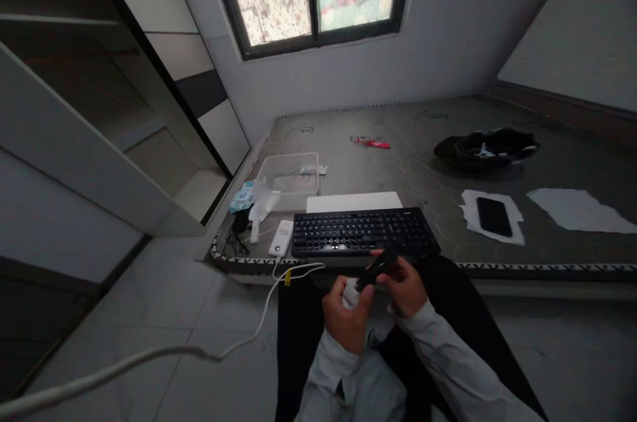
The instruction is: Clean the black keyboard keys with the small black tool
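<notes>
My two hands meet close together over my lap, just in front of the table edge. My right hand (405, 286) is closed around a slim black tool (377, 267) that points up and left toward the keyboard. My left hand (346, 312) is closed on a small white thing (352, 296), too small to name, right under the tool's lower end. A black keyboard (363, 231) lies on the table directly beyond my hands.
The grey table (428, 170) also carries a white sheet (354, 202), a clear plastic box (289, 178), a white power bank (281, 237) with a white cable (199, 350), a black phone (494, 215) on paper, a black helmet (490, 148) and a red wrapper (371, 142).
</notes>
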Available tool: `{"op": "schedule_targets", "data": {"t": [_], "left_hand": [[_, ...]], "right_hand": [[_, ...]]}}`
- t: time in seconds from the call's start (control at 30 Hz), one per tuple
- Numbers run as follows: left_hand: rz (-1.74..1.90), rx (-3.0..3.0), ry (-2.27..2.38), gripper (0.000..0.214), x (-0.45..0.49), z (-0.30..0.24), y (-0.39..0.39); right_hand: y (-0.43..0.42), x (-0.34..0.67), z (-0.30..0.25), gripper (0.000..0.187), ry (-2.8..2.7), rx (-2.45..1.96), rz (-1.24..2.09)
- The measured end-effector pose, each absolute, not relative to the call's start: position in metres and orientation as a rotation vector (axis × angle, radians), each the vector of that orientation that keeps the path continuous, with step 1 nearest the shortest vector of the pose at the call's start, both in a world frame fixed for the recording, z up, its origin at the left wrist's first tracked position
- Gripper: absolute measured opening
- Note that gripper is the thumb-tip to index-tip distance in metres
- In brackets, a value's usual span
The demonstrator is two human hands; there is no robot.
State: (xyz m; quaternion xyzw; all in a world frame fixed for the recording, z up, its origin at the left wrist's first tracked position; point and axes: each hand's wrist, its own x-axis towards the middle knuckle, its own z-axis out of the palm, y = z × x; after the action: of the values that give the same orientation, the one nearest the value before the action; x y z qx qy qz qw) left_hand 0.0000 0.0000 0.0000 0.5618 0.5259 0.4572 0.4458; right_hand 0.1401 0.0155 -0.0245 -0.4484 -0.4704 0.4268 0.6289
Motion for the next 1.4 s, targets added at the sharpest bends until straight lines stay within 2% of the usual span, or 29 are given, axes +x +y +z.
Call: {"op": "schedule_targets", "data": {"t": [0.1,0.27,0.43,0.77,1.0,1.4], "left_hand": [[1.078,1.307,1.282,0.039,0.001,0.001,-0.001],[1.024,1.284,1.249,0.043,0.004,-0.001,-0.004],[0.987,1.246,1.2,0.046,0.004,-0.005,-0.004],[0.974,1.24,1.231,0.045,0.003,-0.008,0.0],[1.002,1.243,1.259,0.043,0.003,0.0,0.001],[0.921,1.418,1.254,0.035,0.0,-0.009,0.005]], "right_hand": [[0.015,0.14,-0.021,0.058,-1.149,-0.976,1.001],[0.015,0.144,-0.025,0.042,-1.194,-1.005,0.993],[0.016,0.149,-0.028,0.038,-1.147,-0.996,1.043],[0.015,0.151,-0.024,0.043,-1.147,-0.982,1.263],[0.017,0.155,-0.025,0.056,-1.142,-0.982,1.364],[0.017,0.159,-0.023,0.065,-1.181,-0.957,1.39]]}}
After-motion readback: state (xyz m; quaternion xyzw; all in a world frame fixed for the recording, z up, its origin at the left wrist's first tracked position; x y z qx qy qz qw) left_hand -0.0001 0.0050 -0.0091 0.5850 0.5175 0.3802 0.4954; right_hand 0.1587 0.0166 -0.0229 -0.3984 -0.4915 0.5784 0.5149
